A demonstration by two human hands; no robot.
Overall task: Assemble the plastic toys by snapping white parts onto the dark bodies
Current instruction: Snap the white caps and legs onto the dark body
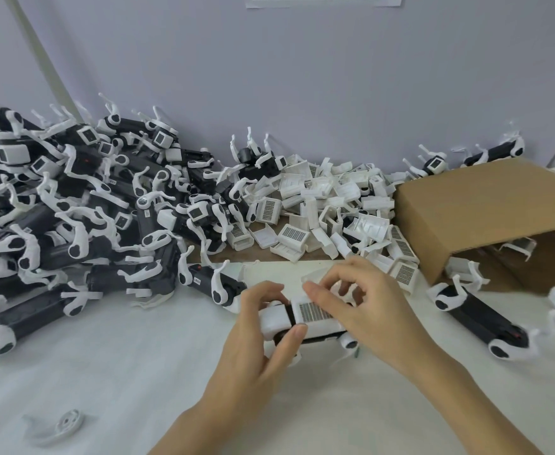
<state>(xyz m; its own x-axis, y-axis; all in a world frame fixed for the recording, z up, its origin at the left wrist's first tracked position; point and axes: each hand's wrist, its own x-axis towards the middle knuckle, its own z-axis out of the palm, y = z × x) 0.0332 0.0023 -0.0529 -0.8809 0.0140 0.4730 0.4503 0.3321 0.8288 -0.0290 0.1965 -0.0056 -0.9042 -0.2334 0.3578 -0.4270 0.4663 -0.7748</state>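
Gripping the toy body (302,326) just above the white table (105,372), the left hand (263,336) curls round its near end with thumb on the side, while the right hand (351,300) pinches a white grille cover (313,311) down onto its top, and the risk is right there in that seating. If the cover sits skewed, a hard press could bend a clip or leave it half-latched, and the right fingers hide the far edge, so whether it is lined up cannot be told. A slip could also knock the toy into the loose dark body (479,320) near its right or the heap of white parts (328,205) behind.
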